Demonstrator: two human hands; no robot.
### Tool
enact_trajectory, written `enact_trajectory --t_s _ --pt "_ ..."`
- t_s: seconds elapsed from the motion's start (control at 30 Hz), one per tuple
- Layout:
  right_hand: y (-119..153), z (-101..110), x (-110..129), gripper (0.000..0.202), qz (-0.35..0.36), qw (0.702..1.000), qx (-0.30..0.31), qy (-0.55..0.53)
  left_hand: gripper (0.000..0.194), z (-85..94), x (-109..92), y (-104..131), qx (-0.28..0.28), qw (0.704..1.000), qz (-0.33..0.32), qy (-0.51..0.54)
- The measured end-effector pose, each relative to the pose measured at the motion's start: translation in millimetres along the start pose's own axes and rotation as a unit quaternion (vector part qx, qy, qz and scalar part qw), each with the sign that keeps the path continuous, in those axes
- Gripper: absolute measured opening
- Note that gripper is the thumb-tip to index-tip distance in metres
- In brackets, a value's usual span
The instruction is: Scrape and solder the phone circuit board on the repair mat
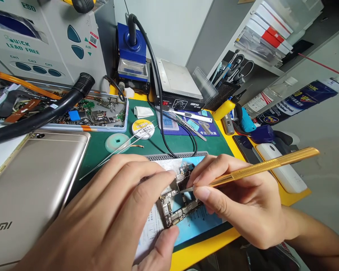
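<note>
A small phone circuit board [183,212] with an opening in its middle lies on a white and blue sheet [197,229]. My left hand [113,210] grips the board's left side, thumb at the lower edge and fingers at the upper edge. In a pen-like hold, my right hand [240,199] is closed around a craft knife with a gold knurled handle [260,165]. Its thin grey blade points left and meets or hovers just over the board near the opening; I cannot tell if they touch. My fingers hide parts of the board's upper edge.
A gold phone [39,188] lies at left, below a tray of scrap boards [101,113] and a black hose [45,116]. Behind the sheet are a solder-wick spool [118,143], a round tin [143,129], tweezers [194,130] and a heating plate [177,81]. A spray can [299,99] stands right.
</note>
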State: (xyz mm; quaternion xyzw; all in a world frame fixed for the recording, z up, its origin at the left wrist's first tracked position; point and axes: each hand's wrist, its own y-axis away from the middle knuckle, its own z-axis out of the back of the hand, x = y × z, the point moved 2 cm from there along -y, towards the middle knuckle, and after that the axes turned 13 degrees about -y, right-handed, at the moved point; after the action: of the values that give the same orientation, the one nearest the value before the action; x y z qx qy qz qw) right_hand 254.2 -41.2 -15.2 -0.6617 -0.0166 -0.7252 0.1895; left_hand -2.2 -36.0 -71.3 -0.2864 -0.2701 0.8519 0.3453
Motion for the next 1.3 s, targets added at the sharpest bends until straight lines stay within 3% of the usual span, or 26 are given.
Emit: enact_trajectory --t_s 0.13,0.3,0.6,0.83,0.93,1.1,1.3 --pt "-0.2 -0.5 -0.2 0.023 -0.019 1.0 -0.002 0.007 0.038 0.1 -0.4 1.5 0.002 1.0 0.013 0.009" --pt "-4.9 -3.4 0.6 0.025 -0.12 0.991 -0.027 -0.058 0.035 -0.3 2.6 2.7 0.006 1.0 0.012 0.009" --pt "-10.0 -0.3 0.2 0.037 -0.203 0.971 -0.032 -0.119 0.052 -2.1 -1.1 -5.1 -0.01 1.0 0.009 -0.01" --pt "-14.4 -0.9 -2.1 0.037 -0.188 0.974 -0.027 -0.124 0.055 -4.5 -0.7 -2.9 -0.001 1.0 0.005 -0.012" --pt "-14.1 -0.4 -0.6 0.04 -0.185 0.973 -0.049 -0.132 0.044 -1.9 0.9 0.7 -0.007 1.0 0.019 -0.012" --pt "-10.7 -1.1 1.1 0.034 -0.102 0.992 -0.034 -0.067 0.032 0.3 -0.2 2.9 -0.014 0.999 0.032 0.003" --pt "-5.9 -1.3 2.2 0.022 0.021 0.998 -0.007 0.058 0.042 -0.8 -0.5 2.5 -0.015 1.0 0.021 -0.017"
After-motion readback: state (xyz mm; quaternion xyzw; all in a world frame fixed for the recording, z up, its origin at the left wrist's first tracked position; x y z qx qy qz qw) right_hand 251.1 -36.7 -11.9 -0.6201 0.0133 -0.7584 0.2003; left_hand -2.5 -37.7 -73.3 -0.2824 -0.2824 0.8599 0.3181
